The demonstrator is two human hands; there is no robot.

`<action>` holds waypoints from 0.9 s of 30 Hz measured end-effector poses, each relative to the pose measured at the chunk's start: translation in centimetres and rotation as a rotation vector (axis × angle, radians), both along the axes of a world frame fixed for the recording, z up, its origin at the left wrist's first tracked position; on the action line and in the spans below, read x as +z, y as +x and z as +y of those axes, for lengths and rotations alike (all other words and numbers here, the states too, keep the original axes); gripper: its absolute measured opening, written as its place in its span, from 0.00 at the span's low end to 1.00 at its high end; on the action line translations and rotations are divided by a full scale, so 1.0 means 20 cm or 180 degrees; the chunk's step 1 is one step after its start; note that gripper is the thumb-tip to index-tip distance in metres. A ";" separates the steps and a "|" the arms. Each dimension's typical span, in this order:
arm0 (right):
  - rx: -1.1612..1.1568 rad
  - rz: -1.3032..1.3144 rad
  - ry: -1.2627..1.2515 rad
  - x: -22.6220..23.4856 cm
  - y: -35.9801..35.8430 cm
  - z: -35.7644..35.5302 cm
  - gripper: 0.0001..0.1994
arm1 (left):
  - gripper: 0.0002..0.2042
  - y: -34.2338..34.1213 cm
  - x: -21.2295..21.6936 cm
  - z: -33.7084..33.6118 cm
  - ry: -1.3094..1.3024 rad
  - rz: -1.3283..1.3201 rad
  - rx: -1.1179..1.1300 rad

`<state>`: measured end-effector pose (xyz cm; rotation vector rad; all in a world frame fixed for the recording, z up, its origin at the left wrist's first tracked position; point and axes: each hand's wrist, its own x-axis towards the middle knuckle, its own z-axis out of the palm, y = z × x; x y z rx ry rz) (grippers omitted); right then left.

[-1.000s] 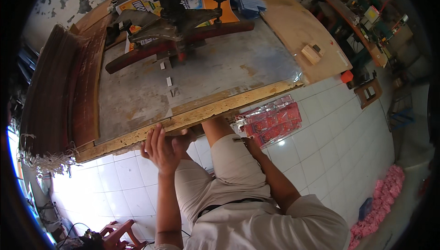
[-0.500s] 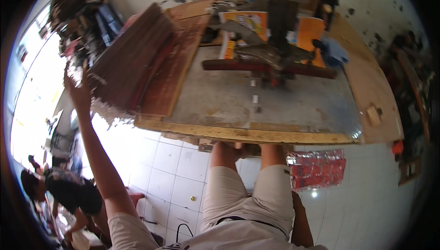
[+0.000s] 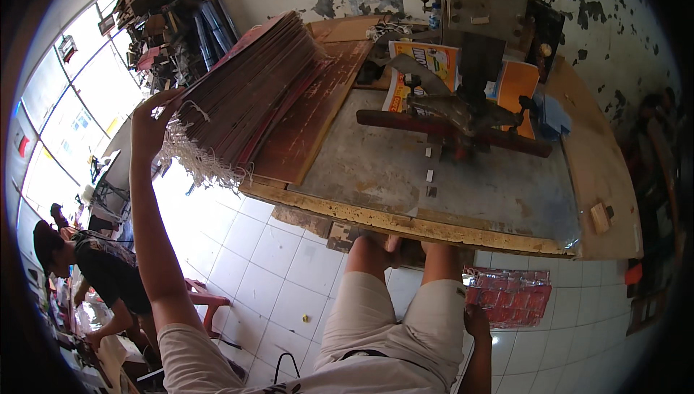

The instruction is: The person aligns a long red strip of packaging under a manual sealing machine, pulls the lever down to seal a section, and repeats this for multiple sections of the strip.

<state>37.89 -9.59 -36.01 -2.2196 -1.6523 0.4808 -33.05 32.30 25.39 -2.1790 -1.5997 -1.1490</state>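
A thick stack of dark red sheets (image 3: 238, 90) with white stringy fringe along its near edge lies tilted on the left of the work table. My left hand (image 3: 154, 116) reaches up to the stack's outer left corner, its fingers bent over the edge there. Down beside my right thigh hangs my right hand (image 3: 476, 322); its fingers are too dark and small to make out. A cutting machine stands on the table, with a dark red clamp bar (image 3: 448, 132) across the grey metal bed (image 3: 347, 170).
Orange printed sheets (image 3: 517, 97) lean behind the clamp bar. A wooden block (image 3: 600, 217) rests on the table's right side. Shiny red packets (image 3: 510, 300) lie on the tiled floor. At the left, another person (image 3: 108, 278) bends over work near a red plastic stool (image 3: 206, 303).
My left hand has moved from open in the air beside the stack onto its corner. The view has shifted, so the table sits lower and further right. My right hand shows more.
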 end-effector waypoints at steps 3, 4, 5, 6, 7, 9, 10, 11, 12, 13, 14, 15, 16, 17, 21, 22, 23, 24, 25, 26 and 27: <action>-0.0304 0.0341 0.0252 0.42 -0.15 0.21 0.12 | 0.13 0.09 0.06 -0.27 0.0576 0.0313 0.0036; -0.0342 0.0094 0.0306 0.59 -0.25 0.30 0.11 | 0.13 0.15 0.08 -0.41 0.0806 0.0473 0.0007; -0.0139 0.0276 0.0146 0.83 -0.34 0.38 0.11 | 0.13 0.24 0.08 -0.51 0.0958 0.0643 -0.0032; -0.0008 0.0412 -0.0006 1.04 -0.40 0.45 0.11 | 0.13 0.36 0.06 -0.58 0.1122 0.0758 -0.0136; 0.0215 0.0922 0.0203 1.17 -0.46 0.51 0.11 | 0.12 0.48 0.02 -0.64 0.1299 0.0863 -0.0245; 0.0835 0.1891 0.0355 1.42 -0.60 0.63 0.14 | 0.12 0.69 -0.11 -0.78 0.1650 0.1076 0.0006; 0.1199 0.2341 0.0322 1.55 -0.67 0.70 0.16 | 0.11 0.80 -0.21 -0.83 0.1761 0.0907 -0.0077; 0.1674 0.2670 0.0642 1.64 -0.74 0.78 0.19 | 0.11 0.91 -0.28 -0.91 0.1869 0.0766 -0.0142; 0.2260 0.3062 0.0957 1.72 -0.86 0.86 0.23 | 0.11 0.97 -0.34 -1.02 0.1943 0.0811 -0.0105; 0.2441 0.4007 0.0892 1.77 -0.98 0.94 0.26 | 0.11 1.04 -0.44 -1.11 0.2017 0.0828 -0.0084; 0.2586 0.5034 0.0642 1.83 -1.07 1.01 0.29 | 0.12 1.13 -0.57 -1.22 0.1356 -0.0123 -0.0510; 0.2625 0.6016 0.0292 1.87 -1.14 1.08 0.33 | 0.15 1.26 -0.69 -1.29 0.1088 -0.0352 -0.0812; 0.2584 0.7086 -0.0251 1.94 -1.20 1.14 0.34 | 0.16 1.35 -0.87 -1.40 0.0770 0.0064 -0.0752; 0.2366 0.7014 -0.0327 1.93 -1.19 1.15 0.35 | 0.22 1.41 -0.93 -1.45 0.0247 0.0453 -0.1289; 0.1455 0.4626 0.0170 1.73 -1.09 1.12 0.38 | 0.36 1.48 -0.98 -1.54 -0.1309 0.0401 -0.2824; 0.1360 0.4575 0.0114 1.68 -1.03 1.01 0.39 | 0.34 1.44 -0.96 -1.53 -0.1760 0.0212 -0.3282; 0.1260 0.4514 0.0074 1.64 -0.95 0.90 0.39 | 0.32 1.40 -0.91 -1.49 -0.2202 0.0017 -0.3751; 0.1294 0.4504 0.0144 1.61 -0.85 0.78 0.40 | 0.30 1.37 -0.88 -1.44 -0.2643 -0.0209 -0.4239; 0.1102 0.4583 0.0025 1.65 -0.76 0.65 0.42 | 0.28 1.36 -0.89 -1.39 -0.2403 -0.0303 -0.4389; 0.0878 0.4643 -0.0067 1.69 -0.66 0.52 0.43 | 0.26 1.36 -0.92 -1.32 -0.2156 -0.0396 -0.4581; 0.0403 0.4769 -0.0359 1.76 -0.56 0.36 0.45 | 0.25 1.37 -0.94 -1.27 -0.1931 -0.0502 -0.4749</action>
